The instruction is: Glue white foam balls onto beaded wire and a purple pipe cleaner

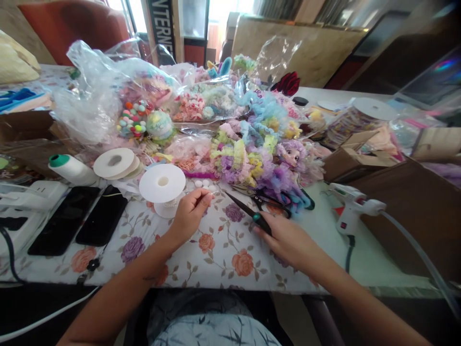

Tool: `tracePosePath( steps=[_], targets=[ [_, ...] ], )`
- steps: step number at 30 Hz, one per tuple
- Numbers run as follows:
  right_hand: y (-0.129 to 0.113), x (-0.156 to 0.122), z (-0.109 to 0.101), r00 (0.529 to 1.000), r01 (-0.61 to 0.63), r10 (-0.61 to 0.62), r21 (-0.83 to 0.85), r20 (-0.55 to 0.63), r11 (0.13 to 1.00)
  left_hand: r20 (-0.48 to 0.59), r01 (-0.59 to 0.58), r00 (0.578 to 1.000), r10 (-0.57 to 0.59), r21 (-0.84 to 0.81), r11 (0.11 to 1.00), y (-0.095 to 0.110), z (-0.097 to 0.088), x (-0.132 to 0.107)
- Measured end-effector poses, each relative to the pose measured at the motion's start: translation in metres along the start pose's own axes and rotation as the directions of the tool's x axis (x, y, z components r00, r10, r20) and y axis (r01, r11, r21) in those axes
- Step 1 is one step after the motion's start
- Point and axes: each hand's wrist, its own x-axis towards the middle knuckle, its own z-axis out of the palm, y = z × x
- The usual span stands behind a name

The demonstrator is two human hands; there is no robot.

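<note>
My left hand (194, 211) is closed in a pinch just right of a white spool (154, 185). Something thin and pale shows at its fingertips, too small to name. My right hand (288, 240) grips black scissors (245, 207) with a teal pivot; the blades look together and point up and left, toward my left hand. Behind them a second pair of scissors (281, 209) with black handles lies on the flowered tablecloth (216, 262). Several small white balls (205, 184) sit behind my left hand.
Ruffled pastel fabric pieces (248, 156) and clear plastic bags (90, 91) heap up at the back. Two phones (65, 218), a thread cone (72, 169) and another spool (115, 162) stand left. At right are a white glue gun (355, 206) with its cord and cardboard boxes (414, 216).
</note>
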Motion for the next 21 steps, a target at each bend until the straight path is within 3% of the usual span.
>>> tracePosePath(
  steps=[3,6,8,10,13,18,21],
  targets=[
    [-0.001,0.001,0.008,0.994,-0.073,0.052,-0.230,-0.097,0.971,0.015,-0.027,1.000,0.027,0.045,0.999,-0.001,0.001,0.000],
    [-0.007,0.003,0.011,0.960,-0.058,-0.020,-0.270,-0.278,0.961,0.044,-0.085,0.996,0.081,0.096,0.992,-0.002,0.002,-0.001],
    [-0.014,0.006,0.010,0.915,0.043,-0.117,-0.193,-0.386,0.980,0.075,-0.147,0.988,0.137,0.145,0.978,-0.003,0.002,-0.001],
    [-0.023,0.011,0.009,0.879,0.227,-0.209,-0.010,-0.429,0.974,0.121,-0.221,0.972,0.200,0.194,0.956,-0.004,0.003,-0.002],
    [-0.037,0.022,0.012,0.836,0.430,-0.279,0.247,-0.473,0.868,0.194,-0.283,0.951,0.242,0.219,0.934,-0.005,0.004,-0.002],
    [-0.049,0.040,0.022,0.759,0.530,-0.255,0.341,-0.599,0.777,0.245,-0.254,0.948,0.201,0.205,0.945,-0.005,0.002,0.000],
    [-0.050,0.042,0.024,0.751,0.536,-0.261,0.328,-0.607,0.778,0.259,-0.217,0.952,0.161,0.205,0.954,-0.002,0.001,0.001]
  ],
)
